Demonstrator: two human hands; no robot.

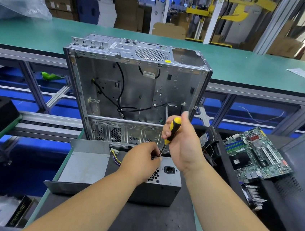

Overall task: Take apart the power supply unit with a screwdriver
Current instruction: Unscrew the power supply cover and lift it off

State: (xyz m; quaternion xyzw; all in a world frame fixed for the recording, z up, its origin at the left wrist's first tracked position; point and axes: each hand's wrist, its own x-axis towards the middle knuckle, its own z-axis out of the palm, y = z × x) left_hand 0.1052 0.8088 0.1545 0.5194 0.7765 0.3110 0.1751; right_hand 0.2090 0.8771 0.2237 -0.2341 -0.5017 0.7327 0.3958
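From the head camera, the power supply unit point(161, 184) lies on the dark mat point(136, 226) close to the person, its rear face with the power socket point(169, 170) and honeycomb vent turned upward; a bent metal cover point(84, 162) lies just beside it on the left, with a bundle of coloured wires point(115, 156) showing between the two; behind them stands an emptied computer case point(131, 92), open side toward the camera, and a circuit board point(256, 156) lies well apart to the right.

The right hand point(182, 143) is wrapped round the yellow and black handle of the screwdriver point(171, 131), which slants down and to the left so that its shaft meets the upper edge of the unit; the left hand point(141, 159) is curled over that same spot, its fingertips pinching near the tip, apparently steadying the blade or a screw; the screw itself is hidden, so I cannot tell which.

The step in hand looks like seating the tip in a screw on the rear face and backing it out; to do it well, the shaft should be brought more nearly square to the screw head, since the present slant invites slipping; firm downward pressure should come before any turn; the left fingers should stay beside the tip, not under it, and be ready to catch the loosened screw before it drops into the vent.
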